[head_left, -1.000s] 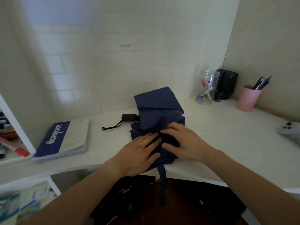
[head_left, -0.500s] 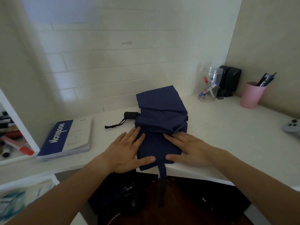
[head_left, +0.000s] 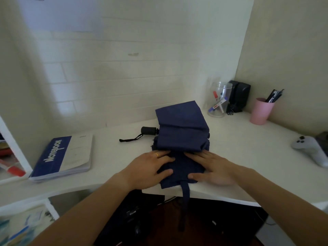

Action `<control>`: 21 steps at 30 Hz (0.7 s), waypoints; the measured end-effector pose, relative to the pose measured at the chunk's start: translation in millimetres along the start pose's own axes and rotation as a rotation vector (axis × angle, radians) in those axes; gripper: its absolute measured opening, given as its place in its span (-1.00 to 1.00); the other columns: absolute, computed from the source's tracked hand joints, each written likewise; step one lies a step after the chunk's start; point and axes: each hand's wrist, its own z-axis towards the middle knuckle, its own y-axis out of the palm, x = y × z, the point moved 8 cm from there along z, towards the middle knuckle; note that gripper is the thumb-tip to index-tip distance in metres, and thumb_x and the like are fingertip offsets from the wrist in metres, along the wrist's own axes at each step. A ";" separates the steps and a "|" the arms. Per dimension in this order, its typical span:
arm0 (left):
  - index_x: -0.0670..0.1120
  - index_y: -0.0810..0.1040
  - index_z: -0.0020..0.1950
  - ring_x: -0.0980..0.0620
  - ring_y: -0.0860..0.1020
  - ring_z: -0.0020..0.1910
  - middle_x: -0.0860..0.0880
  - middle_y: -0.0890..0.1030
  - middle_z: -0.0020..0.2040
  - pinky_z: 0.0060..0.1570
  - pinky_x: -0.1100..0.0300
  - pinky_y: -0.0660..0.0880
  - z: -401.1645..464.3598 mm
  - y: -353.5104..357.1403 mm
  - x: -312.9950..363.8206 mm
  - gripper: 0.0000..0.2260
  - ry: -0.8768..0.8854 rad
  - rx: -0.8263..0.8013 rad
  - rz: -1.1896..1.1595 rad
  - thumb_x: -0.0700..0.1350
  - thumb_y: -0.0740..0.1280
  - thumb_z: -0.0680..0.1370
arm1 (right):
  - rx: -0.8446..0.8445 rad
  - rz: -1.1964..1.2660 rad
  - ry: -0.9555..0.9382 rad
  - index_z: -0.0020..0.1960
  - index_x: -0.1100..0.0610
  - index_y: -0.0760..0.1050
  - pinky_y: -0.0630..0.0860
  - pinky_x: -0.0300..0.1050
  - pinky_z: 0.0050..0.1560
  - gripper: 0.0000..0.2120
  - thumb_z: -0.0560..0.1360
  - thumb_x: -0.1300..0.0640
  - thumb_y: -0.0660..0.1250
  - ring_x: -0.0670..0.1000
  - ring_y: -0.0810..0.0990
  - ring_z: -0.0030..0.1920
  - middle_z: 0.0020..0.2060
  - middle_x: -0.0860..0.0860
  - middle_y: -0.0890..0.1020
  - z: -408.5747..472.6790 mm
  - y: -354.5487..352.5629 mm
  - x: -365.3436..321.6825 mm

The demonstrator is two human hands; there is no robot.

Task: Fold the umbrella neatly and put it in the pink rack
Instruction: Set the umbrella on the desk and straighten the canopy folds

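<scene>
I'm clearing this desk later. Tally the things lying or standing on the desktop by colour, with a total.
Navy or blue: 2, the umbrella and the notebook
Pink: 1, the cup
Clear: 1, the jar
Black: 1, the speaker
Light grey: 1, the game controller
Total: 6

A white counter (head_left: 239,157) carries everything. The navy umbrella (head_left: 181,132) lies under the fingers (head_left: 164,154), a notebook (head_left: 62,157) well left of them. Far right of the fingers stand a clear jar (head_left: 219,100), black speaker (head_left: 238,96), pink cup (head_left: 260,110) and a game controller (head_left: 308,148).
</scene>
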 end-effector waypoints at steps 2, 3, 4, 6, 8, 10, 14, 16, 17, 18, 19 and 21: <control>0.17 0.12 0.64 0.09 0.10 0.62 0.09 0.16 0.65 0.58 0.19 -0.02 -7.1 13.4 -1.6 -0.49 0.033 -0.063 0.082 0.25 -0.03 0.69 | 0.185 0.081 0.013 0.51 -0.21 0.31 0.36 -0.05 0.43 -0.32 0.45 -0.40 0.27 -0.02 0.40 0.45 0.47 -0.13 0.42 -7.6 -16.4 2.1; 0.19 0.04 0.65 0.10 0.03 0.64 0.10 0.10 0.67 0.61 0.13 -0.05 -10.0 17.9 -3.2 -0.47 0.037 -0.073 0.102 0.27 -0.09 0.69 | 0.381 0.084 0.017 0.36 -0.17 0.47 0.49 -0.07 0.27 -0.44 0.42 -0.35 0.33 -0.03 0.55 0.28 0.29 -0.14 0.58 -14.1 -31.8 1.5; 0.20 -0.01 0.66 0.11 -0.03 0.65 0.10 0.05 0.68 0.62 0.08 -0.05 -11.2 20.2 -4.6 -0.47 0.038 -0.070 0.117 0.28 -0.14 0.68 | 0.607 0.061 0.022 0.20 -0.13 0.53 0.54 -0.08 0.10 -0.58 0.41 -0.28 0.38 -0.04 0.60 0.12 0.12 -0.15 0.63 -24.3 -48.3 -1.3; 0.21 -0.04 0.66 0.14 -0.10 0.65 0.11 -0.04 0.68 0.62 0.07 -0.08 -10.7 21.8 -5.9 -0.47 0.031 -0.066 0.131 0.28 -0.15 0.68 | 0.934 0.018 0.076 0.05 -0.07 0.50 0.51 -0.13 -0.10 -0.70 0.39 -0.12 0.48 -0.07 0.55 -0.04 -0.02 -0.15 0.58 -42.8 -69.1 -7.6; 0.21 -0.04 0.66 0.14 -0.12 0.64 0.11 -0.06 0.68 0.62 0.10 -0.11 -10.8 22.4 -6.4 -0.48 0.026 -0.066 0.128 0.26 -0.14 0.69 | 0.961 0.100 0.214 0.06 -0.05 0.48 0.51 -0.12 -0.09 -0.63 0.35 -0.06 0.56 -0.05 0.53 -0.01 0.03 -0.12 0.54 -39.4 -73.3 -0.3; 0.22 -0.04 0.65 0.14 -0.10 0.65 0.11 -0.05 0.68 0.62 0.10 -0.12 -11.4 21.6 -6.1 -0.48 0.032 -0.056 0.125 0.27 -0.14 0.69 | 0.896 0.239 0.299 0.08 -0.05 0.51 0.55 -0.06 -0.01 -0.59 0.32 -0.05 0.60 -0.01 0.56 0.04 0.06 -0.10 0.54 -29.0 -73.2 8.9; 0.22 -0.05 0.65 0.16 -0.12 0.64 0.13 -0.07 0.68 0.61 0.13 -0.14 -11.2 19.6 -5.6 -0.49 0.030 -0.061 0.121 0.26 -0.12 0.70 | 0.850 0.524 0.376 0.11 0.01 0.49 0.51 -0.13 -0.03 -0.51 0.28 0.02 0.64 -0.05 0.58 -0.06 0.00 -0.13 0.60 -18.8 -86.0 24.0; 0.22 -0.05 0.65 0.16 -0.11 0.64 0.12 -0.06 0.68 0.60 0.16 -0.17 -10.7 18.7 -4.5 -0.50 0.033 -0.059 0.129 0.25 -0.11 0.71 | 0.761 0.579 0.375 0.04 0.05 0.57 0.46 -0.24 -0.14 -0.60 0.29 0.06 0.64 -0.12 0.59 -0.16 -0.08 -0.09 0.66 -10.6 -88.4 25.4; 0.22 -0.04 0.65 0.16 -0.10 0.64 0.12 -0.05 0.68 0.60 0.16 -0.16 -10.1 18.4 -4.0 -0.50 0.035 -0.055 0.134 0.25 -0.11 0.71 | 0.728 0.620 0.374 -0.02 0.07 0.61 0.44 -0.29 -0.20 -0.68 0.31 0.07 0.64 -0.15 0.58 -0.18 -0.12 -0.07 0.68 -8.0 -89.1 25.9; 0.22 -0.04 0.65 0.16 -0.10 0.64 0.13 -0.05 0.68 0.60 0.16 -0.16 -9.6 18.1 -3.6 -0.50 0.036 -0.054 0.137 0.25 -0.11 0.71 | 0.714 0.700 0.373 -0.07 0.09 0.64 0.44 -0.31 -0.22 -0.75 0.33 0.08 0.63 -0.14 0.59 -0.18 -0.14 -0.05 0.69 -6.4 -90.1 26.7; 0.22 -0.05 0.65 0.17 -0.12 0.64 0.13 -0.06 0.68 0.60 0.17 -0.17 -9.6 18.4 -3.7 -0.50 0.035 -0.059 0.137 0.25 -0.11 0.71 | 0.718 0.810 0.361 -0.10 0.10 0.66 0.45 -0.30 -0.22 -0.80 0.36 0.08 0.61 -0.10 0.61 -0.16 -0.14 -0.03 0.70 -5.7 -91.8 28.1; 0.22 -0.05 0.65 0.19 -0.15 0.63 0.14 -0.09 0.68 0.59 0.18 -0.20 -10.0 19.1 -3.6 -0.49 0.033 -0.069 0.133 0.26 -0.11 0.71 | 0.752 1.025 0.291 -0.10 0.18 0.64 0.47 -0.27 -0.21 -0.82 0.41 0.11 0.58 -0.07 0.62 -0.17 -0.14 0.03 0.70 -8.2 -100.5 27.8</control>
